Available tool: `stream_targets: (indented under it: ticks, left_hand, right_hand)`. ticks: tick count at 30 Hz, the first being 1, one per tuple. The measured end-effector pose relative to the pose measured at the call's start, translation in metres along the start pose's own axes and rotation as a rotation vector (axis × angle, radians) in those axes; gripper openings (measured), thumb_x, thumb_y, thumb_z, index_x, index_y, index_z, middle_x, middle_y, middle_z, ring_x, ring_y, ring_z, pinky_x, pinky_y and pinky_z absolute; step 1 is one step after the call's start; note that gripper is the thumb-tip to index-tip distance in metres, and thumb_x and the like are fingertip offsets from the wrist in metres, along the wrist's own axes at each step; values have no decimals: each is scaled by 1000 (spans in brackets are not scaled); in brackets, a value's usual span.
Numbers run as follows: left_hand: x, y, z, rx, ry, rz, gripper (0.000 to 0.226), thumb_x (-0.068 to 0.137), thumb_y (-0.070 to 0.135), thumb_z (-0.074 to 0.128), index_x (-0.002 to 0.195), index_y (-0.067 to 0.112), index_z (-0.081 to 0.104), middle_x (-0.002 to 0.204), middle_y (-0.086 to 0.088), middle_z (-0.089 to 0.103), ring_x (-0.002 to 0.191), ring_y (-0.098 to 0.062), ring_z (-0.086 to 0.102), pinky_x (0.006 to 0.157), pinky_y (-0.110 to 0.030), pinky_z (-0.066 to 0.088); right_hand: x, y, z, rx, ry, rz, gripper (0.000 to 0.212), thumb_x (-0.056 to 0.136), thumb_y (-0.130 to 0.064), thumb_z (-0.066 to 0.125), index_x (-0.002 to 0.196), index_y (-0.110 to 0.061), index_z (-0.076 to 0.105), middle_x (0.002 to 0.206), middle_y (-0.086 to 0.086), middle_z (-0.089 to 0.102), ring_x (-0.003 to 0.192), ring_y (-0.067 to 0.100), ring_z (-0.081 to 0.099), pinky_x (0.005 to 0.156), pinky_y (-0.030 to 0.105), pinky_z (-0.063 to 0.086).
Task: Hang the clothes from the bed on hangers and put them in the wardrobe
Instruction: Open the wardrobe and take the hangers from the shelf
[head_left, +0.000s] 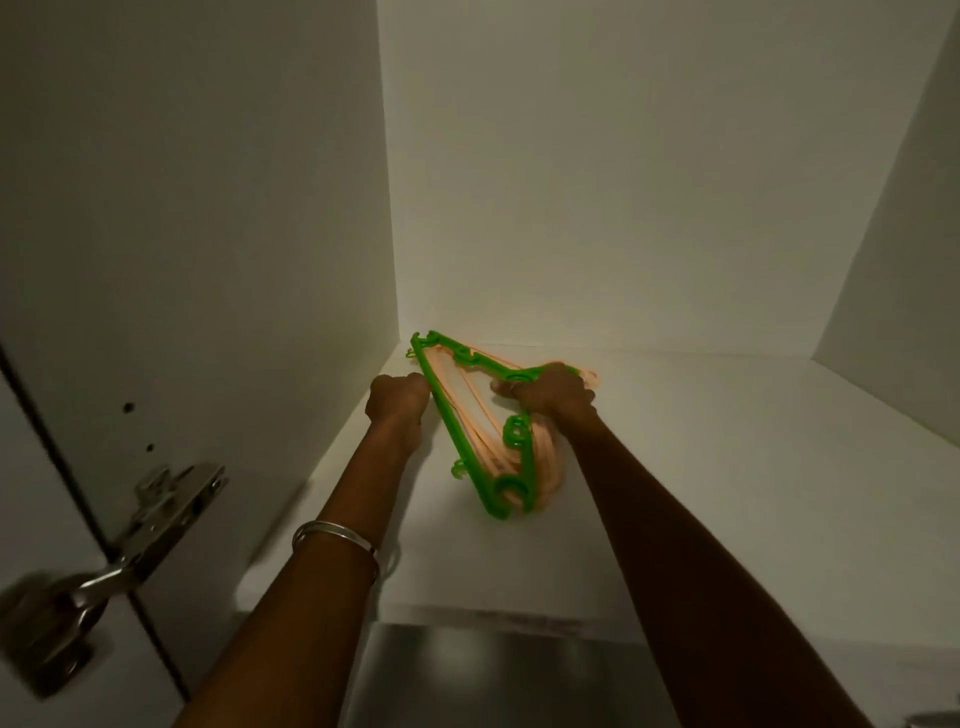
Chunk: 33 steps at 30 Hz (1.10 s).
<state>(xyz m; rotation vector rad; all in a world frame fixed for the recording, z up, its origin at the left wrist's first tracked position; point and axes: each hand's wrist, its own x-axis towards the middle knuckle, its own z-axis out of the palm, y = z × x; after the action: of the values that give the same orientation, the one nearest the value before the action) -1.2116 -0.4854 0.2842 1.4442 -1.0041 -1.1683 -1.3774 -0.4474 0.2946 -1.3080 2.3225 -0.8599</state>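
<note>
A: Gripping noted on both sides. Right hand fingers curled round the neck end of the stack of hangers, where the hooks bunch. Left hand closed in a fist at the stack's long bottom bar, near the far-left corner of the wardrobe shelf; seems to pinch the bar of the green hanger, though the fingertips are hidden behind the knuckles.

B: Stack position?

A: Tilted, the near end resting on the shelf towards its left side, the far end near the back wall. Green one on top, orange hangers beneath. Metal bangle on the left wrist. Door hinge at lower left, blurred.

B: Step in hand?

A: Judged early: fetching hangers, likely peeling the green one off the bundle. No clothes or bed in view.

B: Next move?

A: Probably right hand steadies the orange lot while left draws the green free. Notches and small hooks could snag on neighbours, so a sliding pull rather than a yank.
</note>
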Motion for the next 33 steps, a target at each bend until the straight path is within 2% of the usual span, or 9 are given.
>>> stream_targets:
  ticks: [2,4,10,14,17,22,25,29,33]
  left_hand:
    - [20,1,15,21,-32,-15,48,85,13,58,129,1,41,120,-22,56,111,-35,56,85,-39,51]
    - [32,2,24,23,-48,2,42,84,13,58,122,2,45,121,-22,56,112,-34,55,79,-33,48]
    - [58,-3,33,-8,-31,-5,38,85,15,59,118,0,49,117,-22,59,97,-30,59,67,-27,40]
    - [61,-5,33,-3,-18,0,37,79,14,62,112,0,55,114,-23,62,106,-35,61,69,-29,48]
    - [58,-8,34,-24,-39,-3,31,77,11,61,107,4,55,111,-21,62,101,-33,62,66,-28,46]
    - [43,-4,32,-171,-138,-47,23,83,6,58,104,6,50,90,-13,53,63,-17,51,55,-27,47]
    - [37,-2,26,-292,-174,-74,24,89,11,58,111,7,48,95,-13,56,78,-21,59,66,-35,55]
    - [17,2,19,-363,-267,-118,24,91,22,60,111,11,53,97,-11,60,81,-22,61,62,-38,56]
    - [-20,13,19,-519,-473,-283,37,84,34,68,113,19,52,100,-12,63,79,-22,62,72,-35,57]
  right_hand:
    - [11,-17,12,-203,28,6,76,70,-55,77,124,-7,52,133,19,49,127,40,40,100,46,37]
    - [22,-24,19,-276,110,12,59,75,-42,78,118,-8,56,127,17,53,121,38,45,95,44,41]
    - [48,-12,11,70,100,108,28,70,0,75,78,-12,51,85,6,58,102,29,59,89,44,47]
    - [49,-12,17,114,100,146,33,74,-4,65,104,-13,51,103,5,54,107,29,54,96,45,37]
    - [51,-8,22,56,58,173,21,68,-8,63,85,-9,50,99,7,58,101,29,58,92,47,44]
    - [45,-16,23,75,85,113,18,82,-14,57,100,-8,58,102,8,61,99,28,61,87,40,52]
    - [39,-26,22,393,16,111,5,86,1,53,89,-2,51,85,14,57,75,27,64,70,37,57]
    - [19,-17,3,487,-4,62,13,86,8,48,91,-3,42,81,18,55,52,20,56,36,20,38]
    - [-20,1,-36,540,-36,-19,14,84,8,44,83,-6,42,65,17,54,31,10,37,38,18,30]
